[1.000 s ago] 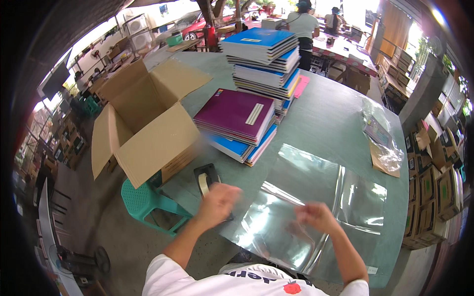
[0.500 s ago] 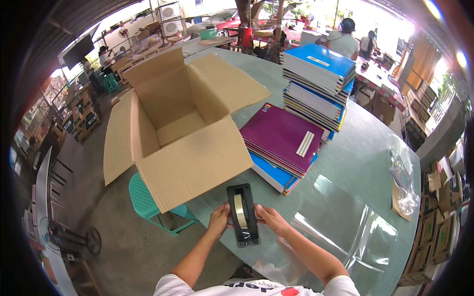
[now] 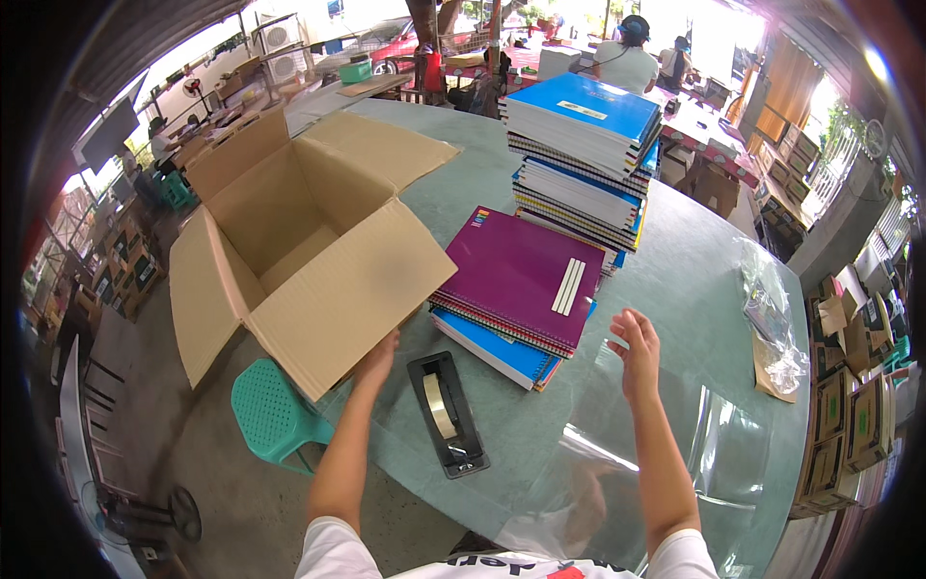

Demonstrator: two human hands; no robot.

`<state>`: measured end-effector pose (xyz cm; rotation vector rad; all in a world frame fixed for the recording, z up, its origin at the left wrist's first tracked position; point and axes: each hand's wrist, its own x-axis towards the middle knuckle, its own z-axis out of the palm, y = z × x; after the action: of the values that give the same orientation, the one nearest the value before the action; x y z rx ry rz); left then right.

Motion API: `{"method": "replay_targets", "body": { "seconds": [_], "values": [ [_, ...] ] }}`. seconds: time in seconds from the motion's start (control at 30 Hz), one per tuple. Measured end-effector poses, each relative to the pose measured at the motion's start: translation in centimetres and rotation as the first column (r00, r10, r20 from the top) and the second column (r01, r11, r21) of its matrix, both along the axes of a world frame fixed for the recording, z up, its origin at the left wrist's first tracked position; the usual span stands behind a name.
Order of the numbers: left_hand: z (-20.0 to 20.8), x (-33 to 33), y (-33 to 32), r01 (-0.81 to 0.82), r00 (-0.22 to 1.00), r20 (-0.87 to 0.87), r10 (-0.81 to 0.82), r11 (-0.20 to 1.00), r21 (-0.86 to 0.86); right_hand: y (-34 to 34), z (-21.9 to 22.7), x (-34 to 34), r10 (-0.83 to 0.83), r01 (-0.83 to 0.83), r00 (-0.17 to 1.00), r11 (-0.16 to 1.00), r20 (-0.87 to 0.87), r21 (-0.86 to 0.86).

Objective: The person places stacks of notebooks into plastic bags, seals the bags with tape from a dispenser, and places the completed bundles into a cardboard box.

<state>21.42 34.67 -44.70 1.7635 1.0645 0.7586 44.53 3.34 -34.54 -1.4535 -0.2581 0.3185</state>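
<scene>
L hand (image 3: 380, 355) is under the near flap (image 3: 352, 294) of the cardboard box (image 3: 299, 236), left of the tape dispenser (image 3: 442, 410); fingertips hidden, can't tell its grip. R hand (image 3: 637, 349), right of dispenser, hangs empty, fingers loosely spread, nr the clear plastic sheet (image 3: 598, 463) on the desk (image 3: 699, 261). Purple-topped notebooks (image 3: 521, 275) sit just beyond dispenser; box is beyond-left.
</scene>
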Motion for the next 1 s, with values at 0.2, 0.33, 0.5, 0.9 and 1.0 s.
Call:
{"method": "replay_targets", "body": {
  "seconds": [0.2, 0.33, 0.5, 0.9, 1.0],
  "values": [
    [0.0, 7.8, 3.4, 0.126, 0.983, 0.149, -0.111, 0.988, -0.094, 4.2, -3.8, 4.3, 0.153, -0.155, 0.670, 0.986, -0.727, 0.065],
    [1.0, 10.0, 4.8, 0.127, 0.986, 0.120, -0.117, 0.989, -0.076, 5.8, -2.6, 4.0, 0.234, -0.332, 0.818, 0.938, -0.526, -0.100],
    [8.4, 9.6, -1.4, 0.241, 0.964, 0.160, -0.214, 0.954, -0.177, 4.7, -1.6, 3.5, 0.276, -0.340, 0.724, 0.940, -0.632, 0.021],
    [11.7, 7.8, -18.3, 0.452, 0.811, -0.393, -0.433, 0.037, 0.891, -2.6, 0.9, -3.5, 0.399, -0.168, 0.694, 0.899, -0.599, 0.404],
    [18.4, 8.1, -23.2, 0.530, 0.735, -0.420, -0.532, 0.065, 0.846, -9.5, 2.1, -4.7, 0.417, -0.078, 0.718, 0.843, -0.557, 0.532]
  ]
}}
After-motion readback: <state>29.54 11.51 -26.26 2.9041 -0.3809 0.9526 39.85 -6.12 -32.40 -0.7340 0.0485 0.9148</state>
